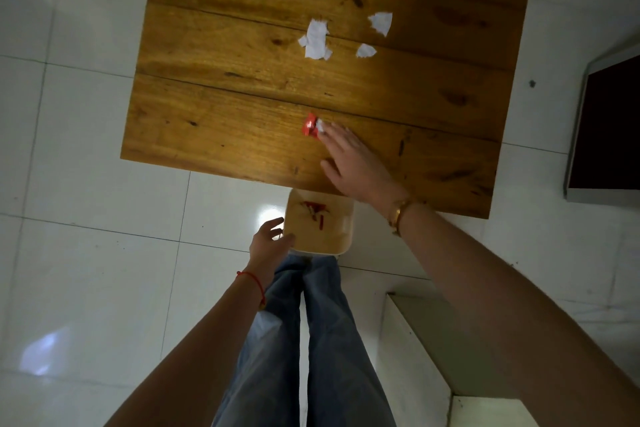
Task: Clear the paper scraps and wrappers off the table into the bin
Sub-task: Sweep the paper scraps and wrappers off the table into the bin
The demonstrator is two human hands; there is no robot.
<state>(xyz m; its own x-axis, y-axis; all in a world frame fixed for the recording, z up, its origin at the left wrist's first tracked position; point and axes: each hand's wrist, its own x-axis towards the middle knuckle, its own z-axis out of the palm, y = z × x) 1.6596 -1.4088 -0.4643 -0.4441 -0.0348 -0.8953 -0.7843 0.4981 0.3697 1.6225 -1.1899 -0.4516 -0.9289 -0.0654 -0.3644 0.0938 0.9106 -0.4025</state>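
Note:
A red wrapper point(309, 125) lies on the wooden table point(214, 121) near its front edge. My right hand point(349, 163) rests flat on the table with fingers spread, its fingertips touching the wrapper and a small white scrap. Three white paper scraps lie farther back: a large one point(316, 40), a small one point(365, 51) and one at the right point(381, 23). A cream bin point(341, 239) sits just under the table's front edge with red wrappers inside. My left hand point(272, 241) grips the bin's left rim.
White tiled floor surrounds the table. A dark screen in a grey frame point(606, 135) stands at the right. A pale ledge or step point(415, 350) lies at the lower right. My jeans-clad legs stand just behind the bin.

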